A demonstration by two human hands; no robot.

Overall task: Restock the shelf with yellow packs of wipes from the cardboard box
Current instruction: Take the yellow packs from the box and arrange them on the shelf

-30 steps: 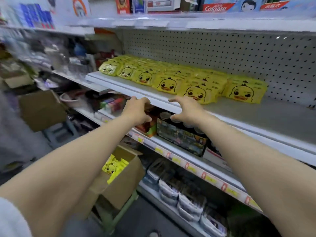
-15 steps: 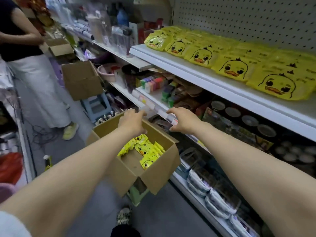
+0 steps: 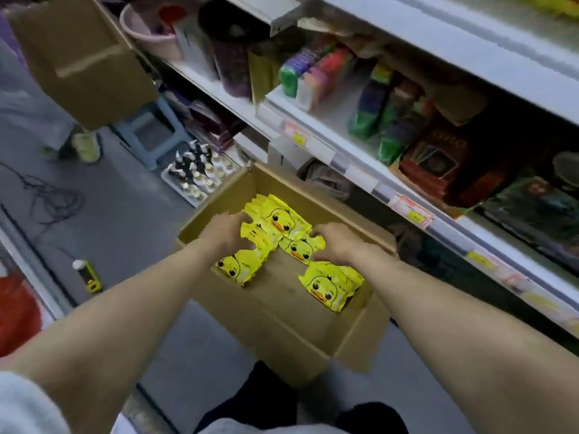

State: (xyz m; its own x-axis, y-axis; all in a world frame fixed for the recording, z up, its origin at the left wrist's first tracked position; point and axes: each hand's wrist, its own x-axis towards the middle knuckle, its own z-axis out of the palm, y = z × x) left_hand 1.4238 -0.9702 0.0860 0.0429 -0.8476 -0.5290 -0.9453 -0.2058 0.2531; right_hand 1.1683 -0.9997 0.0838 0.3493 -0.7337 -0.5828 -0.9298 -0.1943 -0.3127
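**As Both Hands Reach Into the Box**

While the left hand (image 3: pixel 227 234) curls its fingers around the edge of the yellow packs (image 3: pixel 282 219) heaped just to its right, a single pack (image 3: pixel 239 267) lies beneath its wrist. Between the hands, the duck-printed heap rests inside the open cardboard box (image 3: pixel 282 324). The right hand (image 3: pixel 336 245) grips the heap's other end; another pack (image 3: pixel 329 285) lies under that wrist. Beyond the right hand runs the shelf (image 3: pixel 354 158).
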